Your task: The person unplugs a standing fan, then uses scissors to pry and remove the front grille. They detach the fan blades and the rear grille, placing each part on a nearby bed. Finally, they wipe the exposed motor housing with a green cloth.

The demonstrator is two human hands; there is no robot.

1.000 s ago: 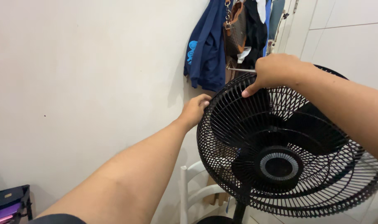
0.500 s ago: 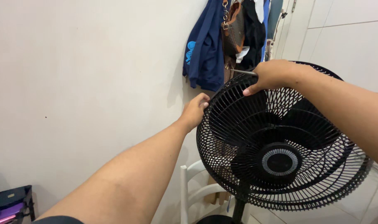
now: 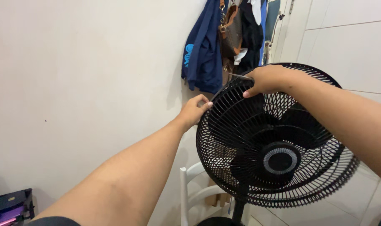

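A black standing fan (image 3: 278, 161) with a wire grille and dark blades fills the right half of the view. My left hand (image 3: 194, 109) grips the grille's rim at its upper left edge. At the top of the grille, my right hand (image 3: 267, 79) is closed around a thin metal tool (image 3: 239, 76) whose tip pokes out to the left along the rim, thumb pressed on the wires.
Behind the fan, a blue jacket (image 3: 203, 50), a brown bag (image 3: 229, 29) and dark clothes hang on the white wall. A white chair (image 3: 196, 192) stands below, by the fan's pole (image 3: 238, 211). A small dark stand with purple items (image 3: 10, 205) sits at bottom left.
The view has drifted slightly, so the fan and both hands sit a little lower and further left. Both hands keep their hold at the same places on the grille.
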